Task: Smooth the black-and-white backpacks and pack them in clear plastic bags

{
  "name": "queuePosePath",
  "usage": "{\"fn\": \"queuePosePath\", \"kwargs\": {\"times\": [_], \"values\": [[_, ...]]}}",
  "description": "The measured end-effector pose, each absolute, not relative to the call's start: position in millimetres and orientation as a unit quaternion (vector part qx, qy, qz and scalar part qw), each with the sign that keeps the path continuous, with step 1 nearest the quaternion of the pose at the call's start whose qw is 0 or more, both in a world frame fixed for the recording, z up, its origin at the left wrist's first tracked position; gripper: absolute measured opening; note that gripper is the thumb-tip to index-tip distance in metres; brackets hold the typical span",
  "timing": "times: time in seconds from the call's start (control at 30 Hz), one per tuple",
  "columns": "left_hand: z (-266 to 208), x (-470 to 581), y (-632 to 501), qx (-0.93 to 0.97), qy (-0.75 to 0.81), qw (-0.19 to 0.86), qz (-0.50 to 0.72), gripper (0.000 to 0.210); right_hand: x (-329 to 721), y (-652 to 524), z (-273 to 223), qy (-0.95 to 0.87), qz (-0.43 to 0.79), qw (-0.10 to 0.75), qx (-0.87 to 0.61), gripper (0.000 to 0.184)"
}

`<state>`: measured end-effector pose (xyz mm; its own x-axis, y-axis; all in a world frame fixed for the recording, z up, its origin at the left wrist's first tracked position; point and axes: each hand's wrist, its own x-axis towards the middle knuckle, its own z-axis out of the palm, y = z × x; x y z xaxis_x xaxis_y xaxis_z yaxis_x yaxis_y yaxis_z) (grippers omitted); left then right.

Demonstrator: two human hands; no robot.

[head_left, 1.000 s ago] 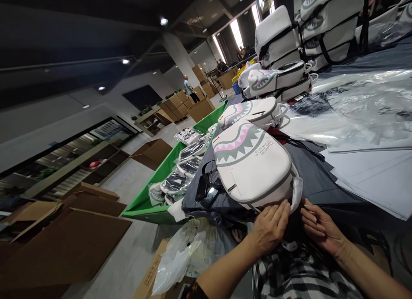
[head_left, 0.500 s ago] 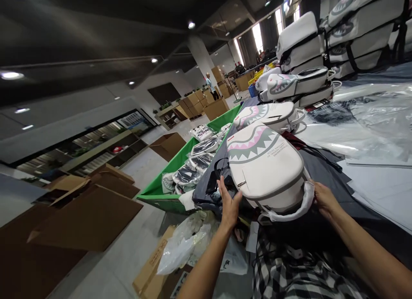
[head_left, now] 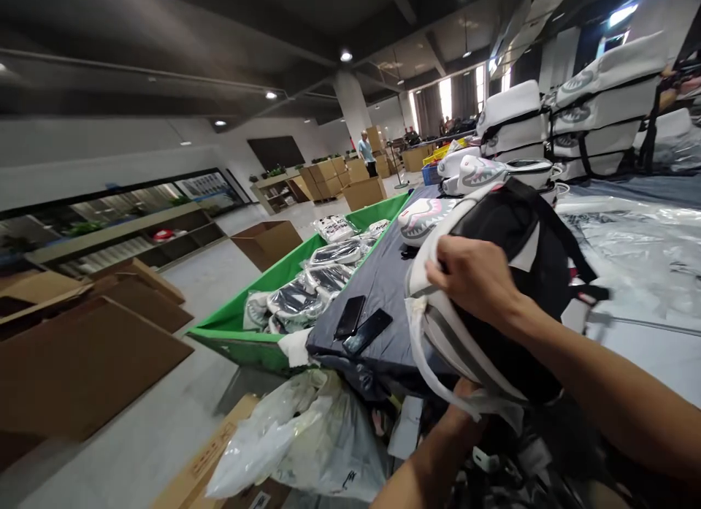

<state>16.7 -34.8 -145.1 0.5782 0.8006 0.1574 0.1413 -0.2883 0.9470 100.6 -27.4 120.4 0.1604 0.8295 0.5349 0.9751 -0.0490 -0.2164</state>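
Note:
A white backpack (head_left: 432, 272) is tilted up in front of me, its black back panel and straps facing right. My right hand (head_left: 474, 275) is closed on its upper edge, fingers curled over the white side. Low down, my left hand (head_left: 464, 403) is at the wrapped carry handle (head_left: 424, 348), closed against the bag's underside; its fingers are mostly hidden. Another white backpack with a pink and grey shark-mouth print (head_left: 419, 220) lies just beyond. Two dark phones, one (head_left: 349, 318) beside the other (head_left: 368, 331), rest on the dark cloth left of the bag.
A green bin (head_left: 235, 335) holds several bagged backpacks left of the cloth-covered table (head_left: 377, 282). White backpacks (head_left: 596, 118) are stacked at the back right, near clear plastic bags (head_left: 646, 253). Open cartons (head_left: 82, 377) and a plastic sack (head_left: 307, 436) are at lower left. A person (head_left: 366, 155) stands far off.
The backpack has turned from print side up to tilted, showing its black back. My right hand moved from the handle to its upper edge; my left went underneath. Both phones are now uncovered.

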Motion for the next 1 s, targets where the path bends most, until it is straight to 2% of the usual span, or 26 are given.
{"fn": "queuePosePath", "kwargs": {"times": [0.03,0.07,0.13,0.2,0.27,0.37,0.43,0.5,0.57,0.63,0.77,0.9,1.0], "values": [[-154,16,-40,0.701,0.348,0.533,0.322,0.037,93,-5,112,-0.664,-0.089,0.178,-0.721,0.025],[-163,11,-46,0.662,0.377,0.564,0.32,0.037,84,14,98,-0.691,-0.052,0.135,-0.709,0.02],[-182,-13,-59,0.602,0.435,0.585,0.325,0.031,68,41,60,-0.731,0.006,0.088,-0.677,0.009],[-196,-46,-71,0.603,0.478,0.539,0.343,0.028,53,55,26,-0.761,0.037,0.088,-0.642,0.009],[-196,-73,-81,0.652,0.483,0.447,0.378,0.029,43,64,11,-0.779,0.05,0.112,-0.614,0.018],[-172,-82,-84,0.764,0.393,0.227,0.459,0.022,43,67,18,-0.788,0.055,0.163,-0.591,0.026],[-151,-71,-80,0.812,0.312,0.082,0.486,0.03,58,49,25,-0.792,0.056,0.19,-0.578,0.028],[-135,-60,-75,0.841,0.255,0.005,0.478,0.04,84,6,16,-0.799,0.05,0.231,-0.553,0.029],[-128,-57,-73,0.861,0.233,0.005,0.451,0.041,115,-58,-13,-0.804,0.017,0.341,-0.487,0.028],[-130,-60,-73,0.878,0.23,0.018,0.42,0.04,140,-123,-56,-0.794,-0.01,0.392,-0.464,0.023],[-138,-70,-67,0.896,0.246,-0.038,0.368,0.033,142,-191,-130,-0.672,0.051,0.417,-0.609,0.02],[-135,-66,-43,0.913,0.141,-0.073,0.377,0.022,104,-166,-149,-0.498,0.2,0.515,-0.668,0.032],[-129,-60,-26,0.914,0.065,-0.064,0.395,0.014,92,-141,-155,-0.451,0.227,0.541,-0.673,0.044]]}}
